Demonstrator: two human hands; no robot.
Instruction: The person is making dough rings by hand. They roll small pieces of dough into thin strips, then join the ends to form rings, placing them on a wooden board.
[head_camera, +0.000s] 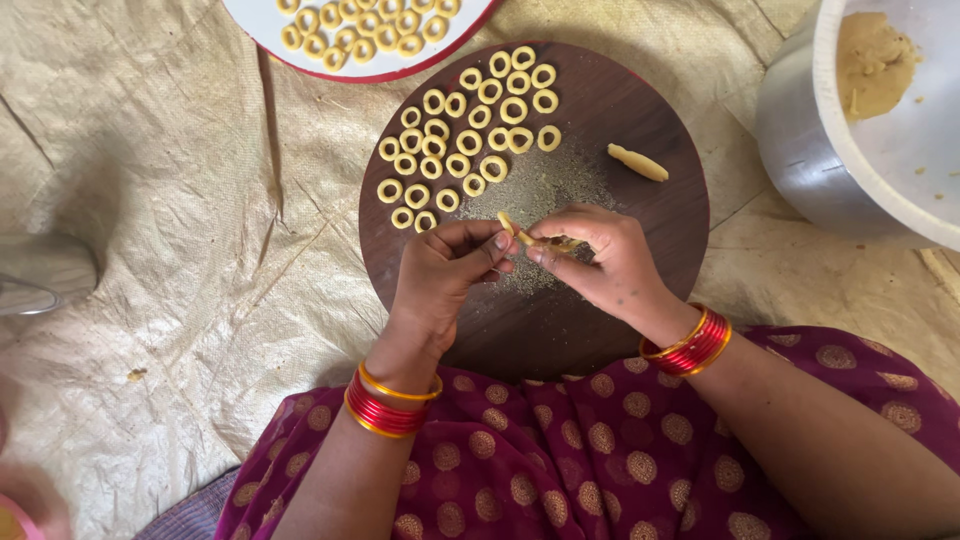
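Head view: dough strip (530, 240) lies left-right between left hand (445, 268), right hand (600, 255).

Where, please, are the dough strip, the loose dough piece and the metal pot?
dough strip (540, 241), head view, its middle between both hands.
loose dough piece (638, 163), head view, its middle.
metal pot (800, 140), head view, outer wall.

Home food-making spot on the floor: woven plastic sheet (180, 200) spread as ground cover, round dark wooden board (640, 190) crowded with small dough rings (470, 130), white plate (262, 22) of more rings, steel pot (800, 140) holding dough.
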